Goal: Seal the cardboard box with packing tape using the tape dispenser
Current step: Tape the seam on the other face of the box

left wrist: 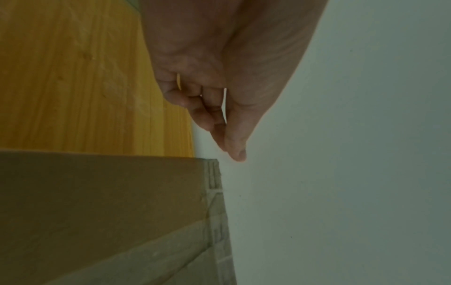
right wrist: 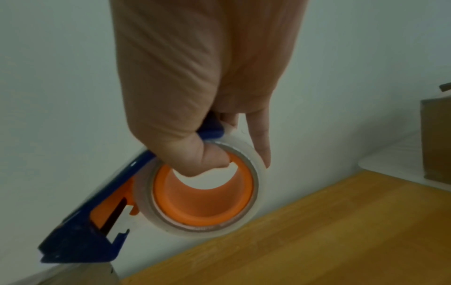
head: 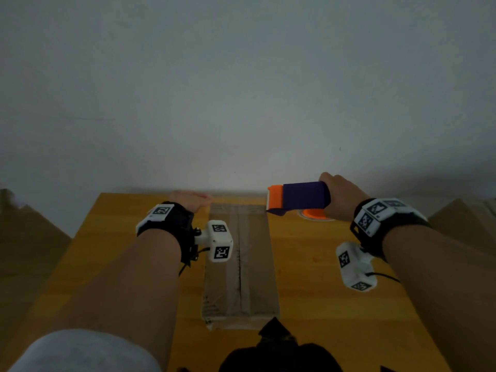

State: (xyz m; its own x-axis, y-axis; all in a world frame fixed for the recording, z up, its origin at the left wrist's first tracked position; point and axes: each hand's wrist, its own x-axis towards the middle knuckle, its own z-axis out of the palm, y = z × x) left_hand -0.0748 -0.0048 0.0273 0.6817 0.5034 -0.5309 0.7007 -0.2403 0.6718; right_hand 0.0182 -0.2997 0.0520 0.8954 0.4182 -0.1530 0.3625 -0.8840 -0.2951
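A long flat cardboard box (head: 239,264) lies lengthwise on the wooden table (head: 322,304), its closed flaps meeting in a centre seam. My left hand (head: 192,201) hovers with straight fingers by the box's far left corner (left wrist: 209,164), apart from it. My right hand (head: 341,197) grips a blue and orange tape dispenser (head: 298,197) above the table, just right of the box's far end. In the right wrist view my thumb hooks into the orange core of the clear tape roll (right wrist: 202,192), and the dispenser's blue nose (right wrist: 78,244) hangs just over the box corner (right wrist: 85,275).
A white wall (head: 241,103) rises right behind the table's far edge. More brown cardboard boxes stand off the table at the left (head: 24,237) and right (head: 461,218). A dark object (head: 276,345) sits at the near edge in front of the box.
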